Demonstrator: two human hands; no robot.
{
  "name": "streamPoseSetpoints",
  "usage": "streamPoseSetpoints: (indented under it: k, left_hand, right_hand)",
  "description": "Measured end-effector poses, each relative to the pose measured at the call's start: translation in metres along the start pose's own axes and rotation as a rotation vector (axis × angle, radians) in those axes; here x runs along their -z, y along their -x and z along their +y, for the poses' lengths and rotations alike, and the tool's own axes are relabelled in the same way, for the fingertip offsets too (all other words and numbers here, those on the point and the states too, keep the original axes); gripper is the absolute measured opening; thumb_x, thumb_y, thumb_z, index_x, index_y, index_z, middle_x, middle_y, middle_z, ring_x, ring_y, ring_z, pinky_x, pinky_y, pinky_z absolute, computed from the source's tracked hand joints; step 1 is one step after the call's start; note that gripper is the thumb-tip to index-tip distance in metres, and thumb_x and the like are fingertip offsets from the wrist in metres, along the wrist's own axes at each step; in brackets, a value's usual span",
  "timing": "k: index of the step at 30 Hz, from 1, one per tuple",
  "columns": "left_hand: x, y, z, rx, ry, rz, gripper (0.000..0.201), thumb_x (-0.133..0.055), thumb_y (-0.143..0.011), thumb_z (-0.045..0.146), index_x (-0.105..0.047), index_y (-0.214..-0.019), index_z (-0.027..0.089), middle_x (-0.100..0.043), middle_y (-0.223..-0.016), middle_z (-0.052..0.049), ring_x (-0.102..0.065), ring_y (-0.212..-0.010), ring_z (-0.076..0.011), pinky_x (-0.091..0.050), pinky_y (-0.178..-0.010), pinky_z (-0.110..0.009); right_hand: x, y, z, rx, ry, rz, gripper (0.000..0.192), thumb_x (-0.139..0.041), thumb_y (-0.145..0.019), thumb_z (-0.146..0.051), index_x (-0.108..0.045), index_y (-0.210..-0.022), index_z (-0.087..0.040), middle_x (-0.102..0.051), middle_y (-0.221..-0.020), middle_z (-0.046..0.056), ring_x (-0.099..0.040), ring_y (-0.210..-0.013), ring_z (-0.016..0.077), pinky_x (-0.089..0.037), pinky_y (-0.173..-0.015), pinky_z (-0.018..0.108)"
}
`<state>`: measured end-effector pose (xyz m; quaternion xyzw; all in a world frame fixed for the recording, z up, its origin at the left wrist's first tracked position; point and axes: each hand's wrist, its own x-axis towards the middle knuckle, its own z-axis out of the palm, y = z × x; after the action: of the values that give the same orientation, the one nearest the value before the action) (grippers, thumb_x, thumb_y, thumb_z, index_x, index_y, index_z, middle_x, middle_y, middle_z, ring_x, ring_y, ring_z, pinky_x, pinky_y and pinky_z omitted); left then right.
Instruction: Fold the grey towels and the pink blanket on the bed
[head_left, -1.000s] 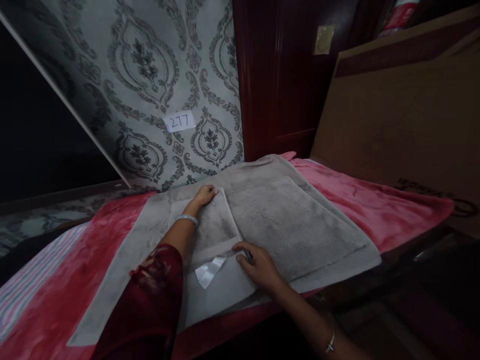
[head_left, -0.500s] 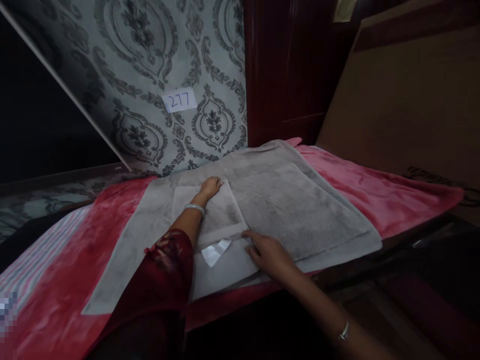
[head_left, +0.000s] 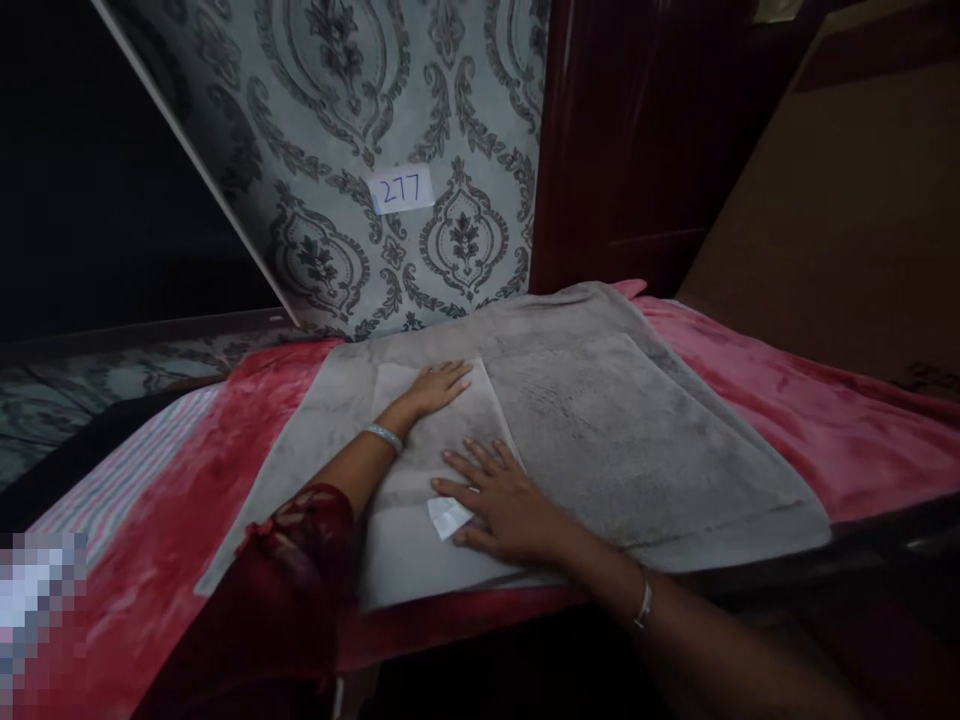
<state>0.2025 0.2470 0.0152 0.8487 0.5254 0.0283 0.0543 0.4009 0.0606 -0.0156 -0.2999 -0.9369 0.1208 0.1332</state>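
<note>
A small folded grey towel [head_left: 420,445] lies on a larger grey towel [head_left: 600,430] spread over the surface. My left hand [head_left: 439,388] rests flat on the folded towel's upper part, fingers stretched out. Nearer to me, my right hand [head_left: 502,500] is open with fingers spread, pressed on the folded towel's lower right side. A white tag [head_left: 450,517] sticks out below the folded edge, partly under my right thumb and fingers. Neither hand grips anything.
Red and pink blankets [head_left: 712,360] lie under the large towel on both sides, with a striped cloth [head_left: 142,460] at the left. Behind stands a patterned wall [head_left: 465,240] bearing a paper label [head_left: 403,188]. A cardboard box [head_left: 840,200] leans at the right.
Both hands have let go of the folded towel's right edge and now lie flat on it. My right hand has moved onto the towel, fingers spread. The view has shifted left.
</note>
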Motion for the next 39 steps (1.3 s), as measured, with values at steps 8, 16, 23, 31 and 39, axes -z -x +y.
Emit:
streamPoseSetpoints:
  k: [8,16,23,31,39]
  left_hand:
    - [-0.014,-0.002,-0.008,0.027,-0.006,-0.055,0.059,-0.028,-0.103,0.054,-0.032,-0.159,0.034,-0.030,-0.167,-0.004,-0.028,-0.152,-0.0269,-0.023,-0.121,-0.050]
    - [-0.017,0.003,-0.006,0.016,-0.029,-0.007,0.058,-0.027,-0.104,0.054,-0.033,-0.158,0.035,-0.032,-0.166,-0.004,-0.032,-0.151,-0.0258,-0.026,-0.120,-0.049]
    - [0.010,0.033,0.026,0.096,-0.122,0.169,0.056,-0.037,-0.104,0.042,-0.040,-0.155,0.019,-0.031,-0.165,-0.015,-0.026,-0.153,-0.0308,-0.015,-0.123,-0.057]
    - [0.009,0.179,0.057,0.046,0.003,0.137,0.055,-0.050,-0.099,0.038,-0.045,-0.150,0.018,-0.049,-0.154,-0.016,-0.043,-0.145,-0.0284,-0.030,-0.122,-0.053]
    - [-0.030,0.237,0.106,0.105,0.051,0.048,0.071,-0.063,-0.091,0.048,-0.040,-0.156,0.029,-0.022,-0.167,-0.013,-0.014,-0.155,-0.0390,-0.012,-0.120,-0.071]
  right_hand:
    - [-0.004,0.007,0.001,0.009,-0.102,-0.067,0.069,-0.045,-0.098,-0.066,-0.031,-0.159,-0.038,-0.011,-0.170,0.002,0.004,-0.156,0.0342,0.006,-0.123,0.063]
    - [-0.006,0.006,0.001,0.008,-0.069,-0.066,0.067,-0.045,-0.099,-0.064,-0.032,-0.159,-0.038,-0.013,-0.169,0.001,0.001,-0.156,0.0343,0.001,-0.122,0.065]
    - [-0.003,0.011,0.007,0.003,-0.080,-0.057,0.067,-0.048,-0.099,-0.063,-0.040,-0.157,-0.029,-0.026,-0.166,0.006,-0.009,-0.156,0.0320,-0.005,-0.124,0.060]
    - [0.031,-0.028,0.057,-0.125,-0.108,0.163,0.054,-0.034,-0.104,-0.040,-0.046,-0.153,-0.021,-0.047,-0.155,0.010,-0.039,-0.146,0.0262,-0.031,-0.121,0.050]
    - [0.025,-0.127,0.063,-0.312,0.212,-0.036,0.058,-0.037,-0.104,-0.049,-0.035,-0.159,-0.031,-0.025,-0.167,0.005,-0.020,-0.153,0.0340,-0.019,-0.121,0.063]
